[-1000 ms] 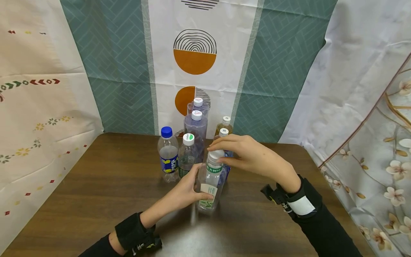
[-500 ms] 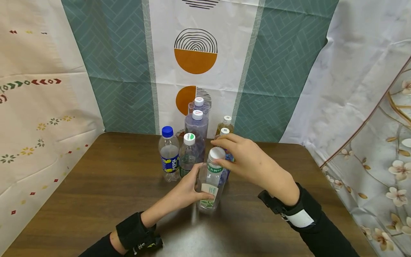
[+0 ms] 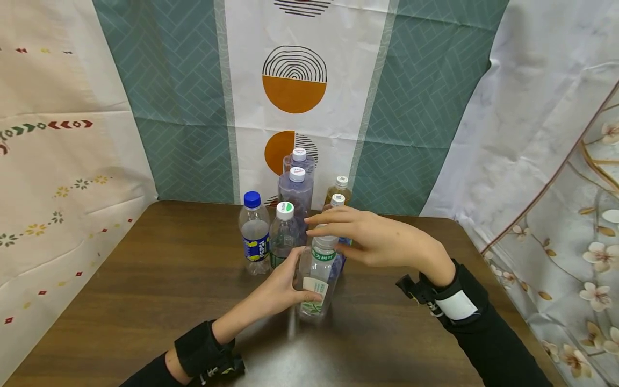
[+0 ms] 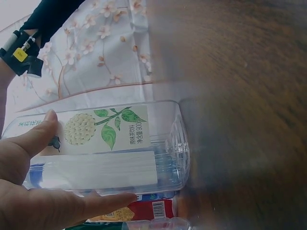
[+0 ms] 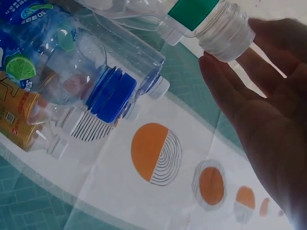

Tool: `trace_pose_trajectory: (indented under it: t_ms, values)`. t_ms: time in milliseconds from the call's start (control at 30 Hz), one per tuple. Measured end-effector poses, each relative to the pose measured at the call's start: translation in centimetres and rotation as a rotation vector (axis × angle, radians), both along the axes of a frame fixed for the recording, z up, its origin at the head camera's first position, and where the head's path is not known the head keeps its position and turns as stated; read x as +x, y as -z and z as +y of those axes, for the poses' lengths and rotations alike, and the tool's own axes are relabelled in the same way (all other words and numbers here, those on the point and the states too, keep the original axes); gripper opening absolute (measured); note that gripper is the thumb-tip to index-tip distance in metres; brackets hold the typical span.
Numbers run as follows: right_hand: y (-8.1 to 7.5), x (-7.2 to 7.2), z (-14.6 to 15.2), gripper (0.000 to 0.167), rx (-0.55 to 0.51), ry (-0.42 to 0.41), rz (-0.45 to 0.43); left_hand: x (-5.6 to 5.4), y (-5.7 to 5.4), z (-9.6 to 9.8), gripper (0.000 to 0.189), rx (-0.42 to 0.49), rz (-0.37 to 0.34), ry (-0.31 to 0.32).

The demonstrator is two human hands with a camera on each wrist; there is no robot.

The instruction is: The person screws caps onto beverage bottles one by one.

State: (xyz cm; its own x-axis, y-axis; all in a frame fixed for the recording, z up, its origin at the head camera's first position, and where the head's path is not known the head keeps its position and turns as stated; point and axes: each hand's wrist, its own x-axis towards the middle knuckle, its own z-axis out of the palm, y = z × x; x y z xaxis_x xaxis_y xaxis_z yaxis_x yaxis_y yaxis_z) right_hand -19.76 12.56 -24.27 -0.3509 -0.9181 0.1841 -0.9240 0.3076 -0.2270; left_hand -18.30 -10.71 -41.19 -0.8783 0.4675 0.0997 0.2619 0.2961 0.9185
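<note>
A clear square plastic bottle point(image 3: 316, 293) with a white-and-green label stands upright on the table. My left hand point(image 3: 285, 287) grips its body, thumb across the front of the label; in the left wrist view the thumb point(image 4: 41, 132) lies over the label too. At the top my right hand point(image 3: 374, 236) pinches the bottle's whitish cap point(image 3: 325, 242), fingers extended past its far side and thumb at its near right. The right wrist view shows the ribbed cap point(image 5: 228, 31) between thumb and fingers, above a green neck band. The fingers partly hide the cap top from the head view.
Behind the held bottle stand a blue-capped Pepsi bottle point(image 3: 254, 242), a white-capped bottle point(image 3: 284, 236), tall purplish bottles point(image 3: 296, 196) and an amber bottle point(image 3: 338, 191). The brown table point(image 3: 159, 279) meets a patterned cloth backdrop point(image 3: 188, 107).
My right hand first turns inward around the cap, uncovering its top, then swings back with fingers extended over it. The left hand and the bottle stay in place.
</note>
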Motion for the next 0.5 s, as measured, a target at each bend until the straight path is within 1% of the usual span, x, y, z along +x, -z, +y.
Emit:
trace_pose_trajectory:
  t_ms: [100,167,233,367,433,500]
  values:
    - [0.1,-0.1,0.0,0.046,-0.006,0.005,0.042,0.0,0.0,0.0,0.099,0.008,-0.002,0.004]
    - [0.2,0.0,-0.2,0.043,-0.028,0.031,0.078,0.0,0.1,0.0,0.098,0.011,0.0,0.005]
    - [0.4,0.1,-0.5,0.04,-0.055,0.083,0.119,0.0,0.1,0.0,0.098,0.016,0.001,0.007]
    - [1.0,0.6,-1.3,0.039,-0.103,0.223,0.191,-0.1,0.2,0.0,0.098,0.022,0.006,0.011]
    - [1.2,0.9,-1.6,0.041,-0.113,0.281,0.207,-0.1,0.3,0.1,0.098,0.025,0.005,0.014]
    - [1.3,1.2,-1.7,0.042,-0.12,0.314,0.211,-0.1,0.3,0.1,0.098,0.027,0.005,0.018]
